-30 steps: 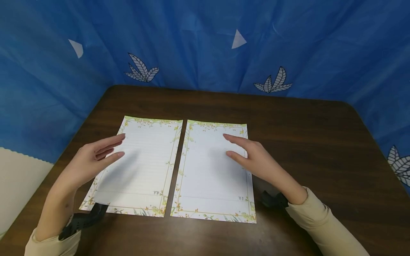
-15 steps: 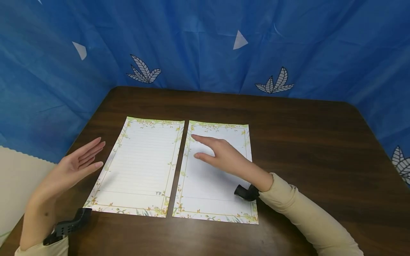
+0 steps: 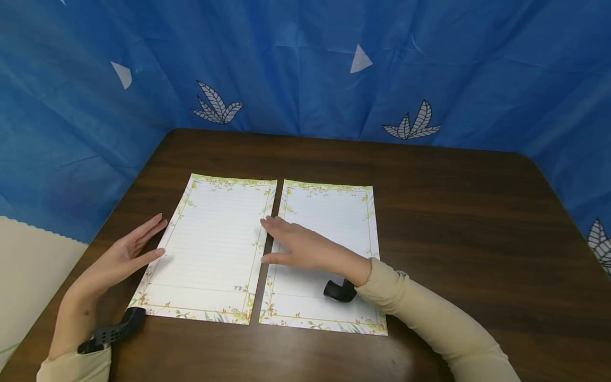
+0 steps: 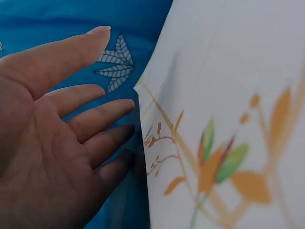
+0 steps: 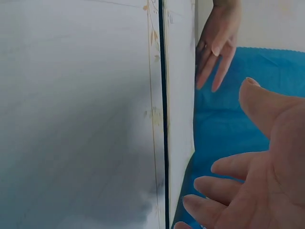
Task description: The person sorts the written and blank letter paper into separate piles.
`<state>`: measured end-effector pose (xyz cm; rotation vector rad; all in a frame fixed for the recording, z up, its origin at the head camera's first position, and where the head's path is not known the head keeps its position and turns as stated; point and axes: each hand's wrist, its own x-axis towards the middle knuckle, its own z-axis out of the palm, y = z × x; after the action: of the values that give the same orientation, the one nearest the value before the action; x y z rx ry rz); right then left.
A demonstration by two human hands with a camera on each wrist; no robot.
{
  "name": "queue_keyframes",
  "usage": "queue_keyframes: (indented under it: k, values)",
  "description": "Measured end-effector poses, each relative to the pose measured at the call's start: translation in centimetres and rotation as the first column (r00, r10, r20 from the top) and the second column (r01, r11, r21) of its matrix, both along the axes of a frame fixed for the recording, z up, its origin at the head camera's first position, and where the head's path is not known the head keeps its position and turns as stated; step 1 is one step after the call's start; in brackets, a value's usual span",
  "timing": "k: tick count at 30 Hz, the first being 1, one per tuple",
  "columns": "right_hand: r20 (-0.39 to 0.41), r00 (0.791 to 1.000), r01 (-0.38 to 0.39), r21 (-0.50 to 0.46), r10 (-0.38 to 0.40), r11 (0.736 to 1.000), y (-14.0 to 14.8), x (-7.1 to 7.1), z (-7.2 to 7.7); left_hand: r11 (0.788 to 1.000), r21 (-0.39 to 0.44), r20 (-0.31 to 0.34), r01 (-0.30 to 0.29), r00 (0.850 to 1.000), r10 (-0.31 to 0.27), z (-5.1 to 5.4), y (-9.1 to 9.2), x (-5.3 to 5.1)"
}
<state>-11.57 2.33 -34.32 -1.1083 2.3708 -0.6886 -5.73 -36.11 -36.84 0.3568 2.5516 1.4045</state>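
Note:
Two white sheets with floral borders lie side by side, a narrow gap between them. My left hand [image 3: 116, 262] is at the outer edge of the left sheet [image 3: 215, 244], fingers extended and thumb apart, holding nothing. In the left wrist view that palm [image 4: 52, 152] is beside the sheet's edge [image 4: 200, 71]. My right hand [image 3: 305, 246] is over the right sheet [image 3: 329, 212], its fingertips at the gap. The right wrist view shows the same hand [image 5: 257, 167] with fingers spread and nothing held. Whether either hand touches paper, I cannot tell.
Both sheets rest on a dark brown wooden table [image 3: 458, 228] with rounded far corners. A blue curtain [image 3: 305, 69] with leaf prints hangs behind it and at the sides. Black wrist devices are on the left wrist [image 3: 112, 334] and right wrist [image 3: 341, 291].
My right hand has moved left across the right sheet to the gap. The left hand drew left off the left sheet, then came slightly back to its edge. The sheets stay in place.

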Motion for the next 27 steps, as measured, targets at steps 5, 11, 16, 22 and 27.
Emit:
queue_keyframes:
  k: [5,11,16,22,27]
  values:
    - [-0.024,0.999,-0.028,0.052,0.029,0.998,-0.7,0.4,-0.7,0.999,-0.049,0.005,0.011,1.0,-0.011,-0.3,0.2,0.1]
    - [-0.088,0.994,-0.049,0.124,0.06,0.991,-0.9,1.0,-1.7,0.998,-0.059,0.009,0.017,1.0,-0.016,-0.4,0.5,0.2]
    - [-0.156,0.984,-0.058,0.178,0.086,0.982,-0.8,1.5,-1.9,0.998,-0.059,0.016,-0.015,1.0,0.016,-0.4,0.7,0.1]
    - [-0.182,0.978,-0.064,0.206,0.102,0.976,-0.8,1.6,-2.0,0.997,-0.064,0.013,-0.045,0.999,0.046,-0.3,0.9,0.1]
    - [-0.192,0.975,-0.07,0.213,0.112,0.975,-0.8,1.5,-2.0,0.996,-0.069,-0.009,-0.054,0.999,0.053,-0.3,0.9,0.1]
